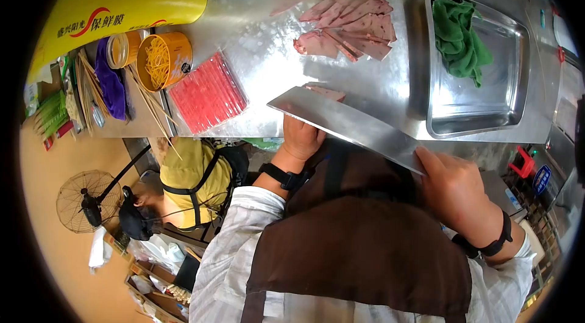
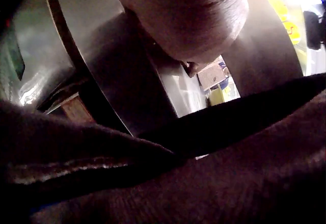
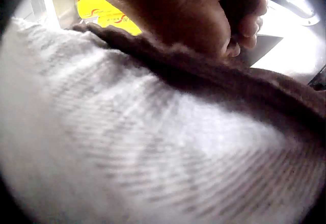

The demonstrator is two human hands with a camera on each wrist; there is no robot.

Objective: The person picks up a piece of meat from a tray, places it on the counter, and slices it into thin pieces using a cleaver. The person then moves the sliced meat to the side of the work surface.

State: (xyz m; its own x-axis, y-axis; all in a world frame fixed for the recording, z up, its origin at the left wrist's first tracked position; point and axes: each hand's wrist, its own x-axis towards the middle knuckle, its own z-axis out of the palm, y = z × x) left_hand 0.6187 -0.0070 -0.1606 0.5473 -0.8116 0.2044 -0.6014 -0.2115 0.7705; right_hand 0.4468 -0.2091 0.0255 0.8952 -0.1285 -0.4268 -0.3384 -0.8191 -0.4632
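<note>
My right hand (image 1: 454, 186) grips a broad-bladed cleaver (image 1: 347, 120); in the right wrist view its fingers (image 3: 248, 28) wrap round the dark handle. The blade slants up to the left, over the counter's front edge. My left hand (image 1: 301, 139) is beside the blade's left part, its fingers mostly hidden behind the steel. Just beyond the blade a small piece of pinkish meat (image 1: 328, 91) shows near that hand; whether the fingers hold it I cannot tell. Farther back, overlapping meat slices (image 1: 353, 21) lie fanned on the steel counter (image 1: 268, 30).
A metal tray (image 1: 481, 117) with a green cloth (image 1: 457, 39) stands at the right. On the left are packed red sticks (image 1: 208, 94), an orange tub (image 1: 180, 49) of yellow strips, and a yellow cling film roll (image 1: 134, 9). Another person (image 1: 189, 186) is beyond the left arm.
</note>
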